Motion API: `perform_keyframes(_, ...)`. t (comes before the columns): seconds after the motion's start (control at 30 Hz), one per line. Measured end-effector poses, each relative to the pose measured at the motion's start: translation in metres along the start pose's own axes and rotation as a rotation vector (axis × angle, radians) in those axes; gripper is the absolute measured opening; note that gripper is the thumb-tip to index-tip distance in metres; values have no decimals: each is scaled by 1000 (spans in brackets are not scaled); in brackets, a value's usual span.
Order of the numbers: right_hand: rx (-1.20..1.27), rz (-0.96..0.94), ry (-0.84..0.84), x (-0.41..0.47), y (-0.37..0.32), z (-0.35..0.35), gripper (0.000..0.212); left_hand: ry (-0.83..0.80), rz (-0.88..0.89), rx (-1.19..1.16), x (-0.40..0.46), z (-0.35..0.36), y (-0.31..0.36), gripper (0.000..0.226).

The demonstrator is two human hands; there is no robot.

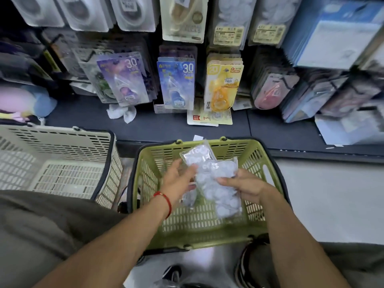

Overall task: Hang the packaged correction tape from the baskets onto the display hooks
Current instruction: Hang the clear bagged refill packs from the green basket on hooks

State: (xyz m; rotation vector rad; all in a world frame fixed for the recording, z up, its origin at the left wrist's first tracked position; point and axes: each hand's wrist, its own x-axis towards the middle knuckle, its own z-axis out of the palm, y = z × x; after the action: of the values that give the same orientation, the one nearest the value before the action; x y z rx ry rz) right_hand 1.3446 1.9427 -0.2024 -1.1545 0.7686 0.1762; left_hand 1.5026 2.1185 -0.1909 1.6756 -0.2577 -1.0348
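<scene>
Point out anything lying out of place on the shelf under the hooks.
A crumpled white wrapper lies loose on the dark shelf below the purple packs, and a yellow pack lies flat on the shelf instead of hanging.

Both hands work over a green basket point(145, 179) that sits on the floor before a dark shelf point(87, 119). The right hand point(243, 187) grips a clear packet of pale round pieces point(220, 192), thumb on top, while the left hand point(178, 179), with a red string bracelet point(165, 201) at its wrist, reaches in with straight fingers touching a second clear packet point(197, 152) that rises past the basket's far rim. An ivory basket point(62, 146) stands just beside the green one, to its left. Above the shelf, hanging packs crowd the display: a purple pack point(124, 77), a blue pack point(178, 84) and a yellow pack point(224, 84).
</scene>
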Motion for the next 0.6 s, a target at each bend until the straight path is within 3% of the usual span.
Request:
perform_keyframes(0.07, -3, -11, -8, -4, -5, 11, 64, -31, -11, -182, -6, 4, 6, 21)
perform_keyframes(0.2, -73, -133, 116, -4, -15, 29, 61, -72, -33, -155, -8, -7, 20, 12)
perform_keyframes(0.33, -461, -271, 320, 0, -32, 55, 52, -191, -5, -111, -21, -10, 25, 18)
perform_keyframes(0.43, -703, -136, 462, 2, -40, 66, 82, -126, 170, -21, -21, -15, 26, 32)
perform_keyframes(0.5, -412, 2, 337, -2, -41, 60, 89, -100, 333, 120, -20, -22, 30, 33)
perform_keyframes(0.6, 405, -58, -11, -13, -39, 43, 70, -116, 481, 430, -18, -28, 32, 37)
